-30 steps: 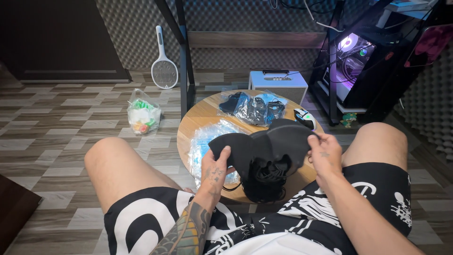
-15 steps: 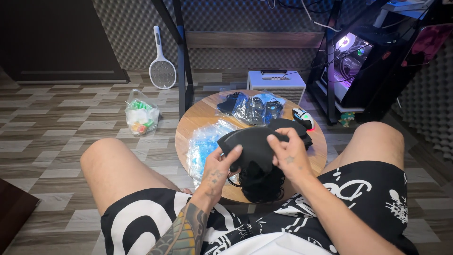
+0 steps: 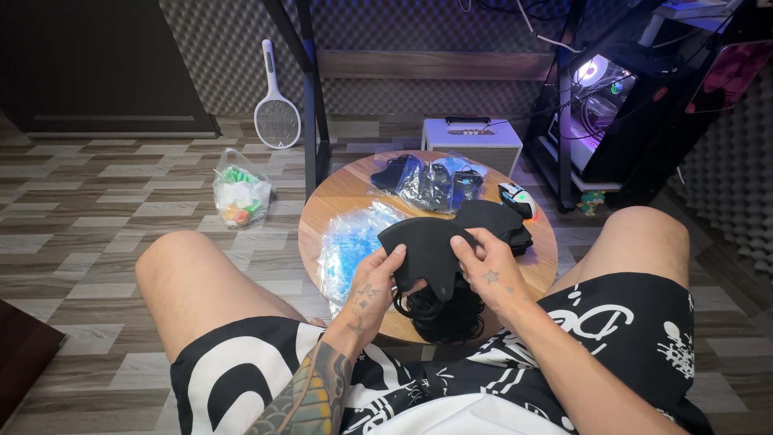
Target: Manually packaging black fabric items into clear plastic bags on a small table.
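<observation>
Hands meet over the near edge of the round wooden tabletop (image 3: 338, 201), both pinching one black face mask (image 3: 427, 254). Left hand (image 3: 372, 292) has its grip nearly closed, thumb and fingertips nipping the mask's left edge. Right hand (image 3: 487, 270) has a grip closed the same way on the mask's right side, fingers curled over the top of the fabric. The mask is soft, matte black and folded, held just above the tabletop with its black ear loops (image 3: 439, 310) dangling in a tangle below it, toward the person's lap.

Left of the mask on the tabletop lie clear plastic wrappers with blue tint (image 3: 350, 242). Just behind the mask sits a stack of more black masks (image 3: 499, 221), and beyond that a computer mouse (image 3: 517, 199) with a small light. At the tabletop's far side lie bagged dark masks (image 3: 431, 181). Past the tabletop, on the floor, stand a white box (image 3: 471, 145), a plastic bag of rubbish (image 3: 240, 197) and a racket-shaped swatter (image 3: 276, 117).
</observation>
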